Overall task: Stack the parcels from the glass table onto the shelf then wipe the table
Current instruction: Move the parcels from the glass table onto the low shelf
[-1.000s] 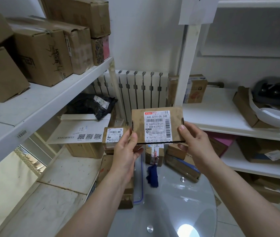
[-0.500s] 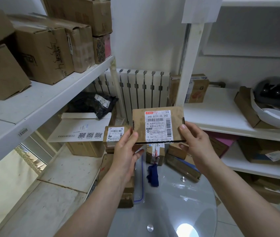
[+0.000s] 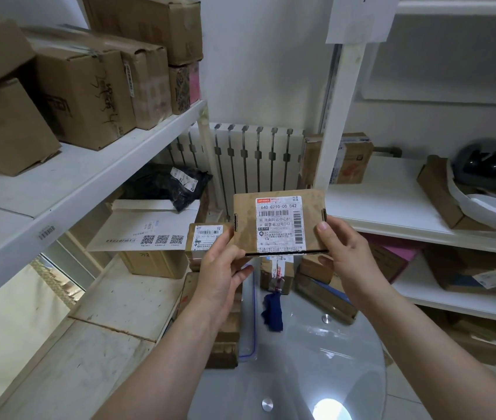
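Note:
A flat brown parcel (image 3: 246, 221) with a white shipping label is held in the air above the round glass table (image 3: 307, 359). My left hand (image 3: 224, 268) grips its lower left corner and my right hand (image 3: 343, 253) holds its right edge. Several more brown parcels (image 3: 319, 286) lie on the far side of the table, partly hidden behind the held one. A dark blue cloth (image 3: 272, 310) lies on the glass near them. White shelves stand on the left (image 3: 68, 189) and on the right (image 3: 392, 207).
The left upper shelf carries several cardboard boxes (image 3: 83, 95). Below it lie a white envelope (image 3: 146, 225), a black bag (image 3: 168, 183) and a small labelled box (image 3: 207, 237). A radiator (image 3: 249, 159) stands behind. The right shelf holds a box (image 3: 349, 159) and a dark helmet-like item (image 3: 492, 177).
The parcel and both hands stay almost still. The view has shifted slightly.

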{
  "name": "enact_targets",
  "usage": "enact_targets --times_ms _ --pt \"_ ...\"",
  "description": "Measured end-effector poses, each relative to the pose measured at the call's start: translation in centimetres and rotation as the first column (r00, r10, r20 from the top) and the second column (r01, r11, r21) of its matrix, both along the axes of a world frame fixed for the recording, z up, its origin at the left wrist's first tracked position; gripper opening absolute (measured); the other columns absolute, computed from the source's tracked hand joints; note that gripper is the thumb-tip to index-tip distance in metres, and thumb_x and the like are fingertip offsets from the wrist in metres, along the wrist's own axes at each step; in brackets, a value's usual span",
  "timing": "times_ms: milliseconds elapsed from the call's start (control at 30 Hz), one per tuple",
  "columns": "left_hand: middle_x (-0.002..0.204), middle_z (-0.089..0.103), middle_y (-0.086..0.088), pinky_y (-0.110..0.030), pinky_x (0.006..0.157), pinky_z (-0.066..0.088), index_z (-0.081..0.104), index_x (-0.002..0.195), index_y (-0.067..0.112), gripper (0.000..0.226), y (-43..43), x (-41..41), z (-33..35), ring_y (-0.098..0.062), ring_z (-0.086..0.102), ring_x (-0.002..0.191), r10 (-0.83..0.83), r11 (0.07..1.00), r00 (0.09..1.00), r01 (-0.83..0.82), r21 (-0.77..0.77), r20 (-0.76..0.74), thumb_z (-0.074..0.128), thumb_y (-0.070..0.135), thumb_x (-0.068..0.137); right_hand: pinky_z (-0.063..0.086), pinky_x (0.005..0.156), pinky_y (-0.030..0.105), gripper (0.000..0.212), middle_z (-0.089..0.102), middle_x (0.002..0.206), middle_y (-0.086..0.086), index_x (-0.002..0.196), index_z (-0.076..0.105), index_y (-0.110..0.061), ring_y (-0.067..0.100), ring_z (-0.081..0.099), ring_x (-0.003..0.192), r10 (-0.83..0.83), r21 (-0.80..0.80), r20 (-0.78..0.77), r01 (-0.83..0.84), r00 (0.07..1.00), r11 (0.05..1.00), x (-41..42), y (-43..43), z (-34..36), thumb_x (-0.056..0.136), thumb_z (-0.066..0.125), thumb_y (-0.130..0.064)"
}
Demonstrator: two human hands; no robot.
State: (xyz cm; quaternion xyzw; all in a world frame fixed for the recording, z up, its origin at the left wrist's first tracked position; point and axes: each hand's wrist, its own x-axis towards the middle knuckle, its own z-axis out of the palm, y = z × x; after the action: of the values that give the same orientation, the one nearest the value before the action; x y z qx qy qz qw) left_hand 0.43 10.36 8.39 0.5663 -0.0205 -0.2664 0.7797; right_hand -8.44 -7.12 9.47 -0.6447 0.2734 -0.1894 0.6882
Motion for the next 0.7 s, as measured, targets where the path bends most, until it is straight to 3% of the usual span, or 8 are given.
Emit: enact_targets --times_ms 167,333,500,633,700 --pt "0.107 0.073 -0.006 -0.036 0.084 0.047 0.061 0.123 0.023 0.043 0.4 0.2 -0.3 -0.025 0.062 0.105 0.023 1.0 1.0 -0.023 0.014 -0.006 0.047 0.001 0.089 0.051 0.059 0.013 0.038 0.068 0.112 0.003 0.135 0.054 -0.017 0.0 0.068 0.082 0.012 0.003 -0.003 -0.012 1.0 1.0 0.2 0.2 -0.5 0.098 0.054 -0.026" --pt "0.104 0.074 -0.005 -0.033 0.077 0.047 0.063 0.117 0.027 0.041 0.8 0.0 -0.1 -0.022 0.063 0.1 0.044 0.999 0.999 -0.044 0.027 -0.001 0.048 0.001 0.089 0.051 0.057 0.012 0.035 0.068 0.108 0.002 0.133 0.055 -0.017 -0.001 0.069 0.077 0.012 0.017 -0.006 -0.012 1.0 1.0 0.3 0.6 -0.6 0.098 0.054 -0.023" --pt "0.107 0.071 -0.008 -0.03 0.074 0.049 0.06 0.125 0.027 0.047 1.0 -0.2 -0.1 -0.018 0.062 0.092 0.068 0.996 0.997 -0.069 0.061 0.029 0.048 -0.001 0.089 0.055 0.067 0.015 0.041 0.066 0.12 0.006 0.138 0.051 -0.017 0.01 0.069 0.096 0.04 -0.036 -0.058 -0.043 0.997 0.998 0.2 0.8 -1.0 0.098 0.055 -0.027" --pt "0.107 0.07 -0.008 -0.032 0.076 0.051 0.057 0.125 0.029 0.048 1.1 -0.3 -0.1 -0.017 0.063 0.09 0.086 0.993 0.996 -0.089 0.078 0.037 0.049 -0.002 0.089 0.053 0.097 0.041 0.048 0.064 0.127 0.006 0.142 0.048 -0.02 0.018 0.065 0.11 0.05 -0.046 -0.113 -0.056 0.992 0.997 0.0 0.8 -1.2 0.096 0.056 -0.032" --pt "0.106 0.07 -0.006 -0.032 0.076 0.05 0.057 0.127 0.027 0.048 1.1 -0.3 -0.1 -0.016 0.063 0.09 0.089 0.992 0.995 -0.092 0.085 0.041 0.05 -0.002 0.089 0.055 0.094 0.038 0.049 0.062 0.13 0.004 0.143 0.046 -0.021 0.017 0.065 0.109 0.053 -0.039 -0.124 -0.058 0.991 0.998 0.0 0.9 -1.3 0.097 0.056 -0.032"
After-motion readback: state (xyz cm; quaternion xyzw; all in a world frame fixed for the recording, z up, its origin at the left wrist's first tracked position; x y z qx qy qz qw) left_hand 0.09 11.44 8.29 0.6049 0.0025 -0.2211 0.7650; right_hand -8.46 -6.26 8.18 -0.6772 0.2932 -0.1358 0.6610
